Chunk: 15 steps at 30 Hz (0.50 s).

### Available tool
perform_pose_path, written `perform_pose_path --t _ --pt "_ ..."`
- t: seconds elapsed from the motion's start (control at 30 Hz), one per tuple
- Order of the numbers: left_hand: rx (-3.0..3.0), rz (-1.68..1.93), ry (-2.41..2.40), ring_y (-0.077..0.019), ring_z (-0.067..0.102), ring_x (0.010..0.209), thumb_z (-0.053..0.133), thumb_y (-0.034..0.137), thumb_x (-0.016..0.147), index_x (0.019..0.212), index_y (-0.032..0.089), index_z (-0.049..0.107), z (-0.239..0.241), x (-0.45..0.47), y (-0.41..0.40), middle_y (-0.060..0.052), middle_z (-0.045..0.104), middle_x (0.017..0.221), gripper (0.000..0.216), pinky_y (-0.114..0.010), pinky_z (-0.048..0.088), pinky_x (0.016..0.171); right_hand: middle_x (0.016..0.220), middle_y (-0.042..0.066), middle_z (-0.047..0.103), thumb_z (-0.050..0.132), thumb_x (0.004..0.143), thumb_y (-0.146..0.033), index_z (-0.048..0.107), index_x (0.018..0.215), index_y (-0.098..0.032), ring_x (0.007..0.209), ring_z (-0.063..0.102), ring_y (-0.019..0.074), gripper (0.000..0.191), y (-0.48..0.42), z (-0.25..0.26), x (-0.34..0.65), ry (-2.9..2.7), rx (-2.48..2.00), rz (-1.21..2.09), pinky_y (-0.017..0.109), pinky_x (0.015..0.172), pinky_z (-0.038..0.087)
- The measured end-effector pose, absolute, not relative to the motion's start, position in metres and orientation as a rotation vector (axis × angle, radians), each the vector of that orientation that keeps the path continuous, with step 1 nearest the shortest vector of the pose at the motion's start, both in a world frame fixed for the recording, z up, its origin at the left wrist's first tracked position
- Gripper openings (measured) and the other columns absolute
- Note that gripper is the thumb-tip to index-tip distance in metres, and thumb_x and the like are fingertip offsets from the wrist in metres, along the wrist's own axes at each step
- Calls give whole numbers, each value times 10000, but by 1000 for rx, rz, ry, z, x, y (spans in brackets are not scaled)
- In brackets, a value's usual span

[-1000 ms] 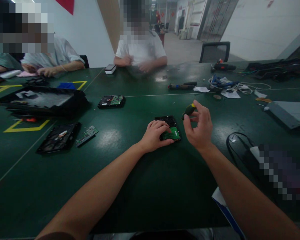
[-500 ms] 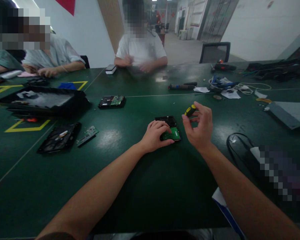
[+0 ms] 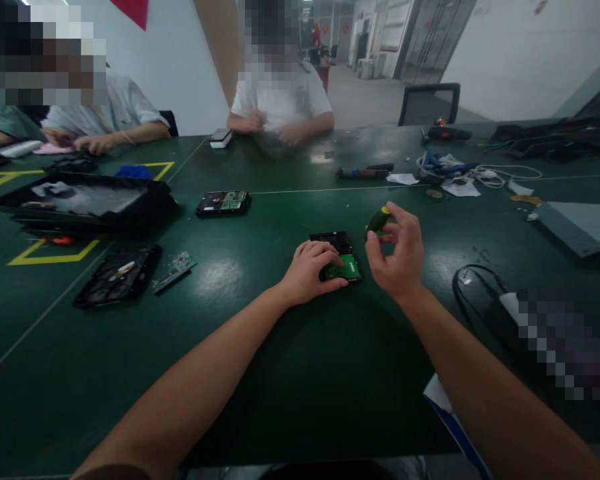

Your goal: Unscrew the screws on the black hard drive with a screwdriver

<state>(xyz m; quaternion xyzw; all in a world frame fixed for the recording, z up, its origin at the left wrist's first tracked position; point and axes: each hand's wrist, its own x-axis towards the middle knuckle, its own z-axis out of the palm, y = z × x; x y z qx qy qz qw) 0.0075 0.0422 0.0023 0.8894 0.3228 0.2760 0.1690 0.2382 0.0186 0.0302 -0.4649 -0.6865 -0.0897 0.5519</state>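
Observation:
A black hard drive (image 3: 341, 257) with a green circuit board facing up lies on the dark green table (image 3: 280, 373) in front of me. My left hand (image 3: 310, 270) rests on its left edge, fingers curled over it and pressing it down. My right hand (image 3: 397, 253) hovers just right of the drive, fingers pinched around a small screwdriver (image 3: 379, 219) with a yellow and black handle. The screwdriver's tip is hidden behind my fingers.
Another hard drive (image 3: 223, 203) lies farther left, an opened drive casing (image 3: 117, 275) and a loose circuit board (image 3: 175, 271) nearer left. A black tray (image 3: 83, 200) sits at far left. Cables (image 3: 475, 293) lie at right, tools and wires (image 3: 445, 167) behind. Other people sit across the table.
My right hand has turned the screwdriver handle slightly between its fingers. My left hand and the drive have stayed in place.

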Motion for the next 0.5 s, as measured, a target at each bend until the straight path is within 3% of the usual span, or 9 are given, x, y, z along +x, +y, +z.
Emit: perform_pose_path --t 0.5 --pt "2546 781 922 -306 589 1354 795 549 903 1177 273 686 2 8 42 -72 685 1367 404 -560 337 1224 1383 119 540 667 954 -258 419 1570 -308 870 695 187 666 19 30 238 -1606 -1088 -199 331 604 663"
